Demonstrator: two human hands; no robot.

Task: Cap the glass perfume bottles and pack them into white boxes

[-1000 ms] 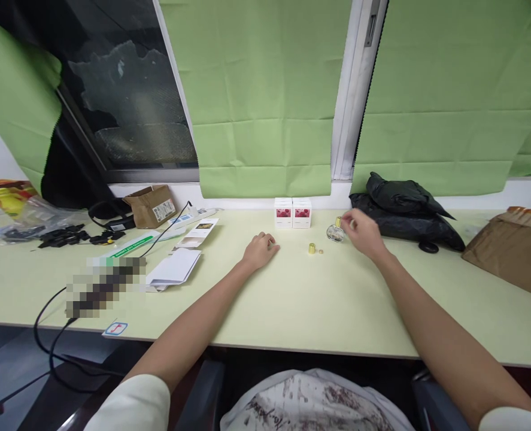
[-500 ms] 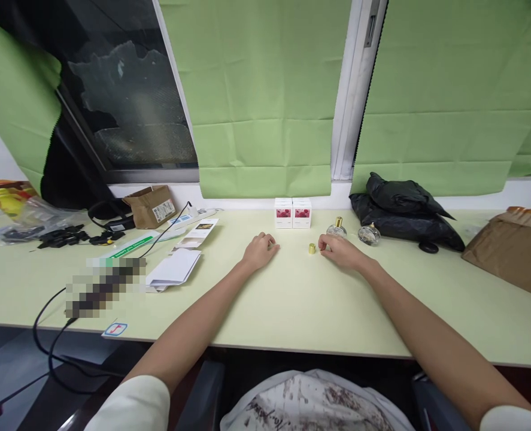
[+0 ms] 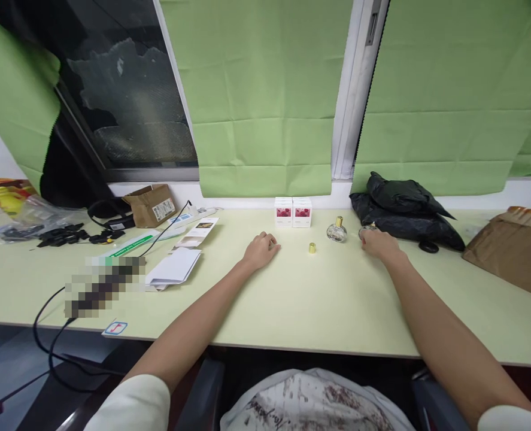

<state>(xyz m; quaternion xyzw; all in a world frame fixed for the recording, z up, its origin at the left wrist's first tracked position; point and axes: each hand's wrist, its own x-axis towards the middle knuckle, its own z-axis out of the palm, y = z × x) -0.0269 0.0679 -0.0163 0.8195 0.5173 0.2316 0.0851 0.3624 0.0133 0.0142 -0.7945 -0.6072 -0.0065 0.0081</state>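
A: From the head view, where are the hands?

B: The left hand (image 3: 260,250) lies on the tabletop (image 3: 292,299), fingers loosely curled under, gripping nothing; it looks parked there as a rest for the arm. The right hand (image 3: 379,244) reaches further back and to the right, fingers bent over a small glass bottle (image 3: 367,228). The hand hides most of it, so I cannot tell whether the fingers have closed on it or only touch it.

A: What sits between the hands?

B: A second glass bottle with a gold neck (image 3: 337,231) stands upright, apart from the right hand. A small gold cap (image 3: 312,247) stands alone nearer the person, so that bottle is probably uncapped. Two white boxes with pink labels (image 3: 293,212) stand side by side against the wall, out of the working space.

A: And further out?

B: A black plastic bag (image 3: 404,209) lies just behind the right hand. A brown parcel (image 3: 512,251) lies at the far right. Folded paper leaflets (image 3: 175,266) and a black cable (image 3: 49,335) lie to the left, well clear of both hands.
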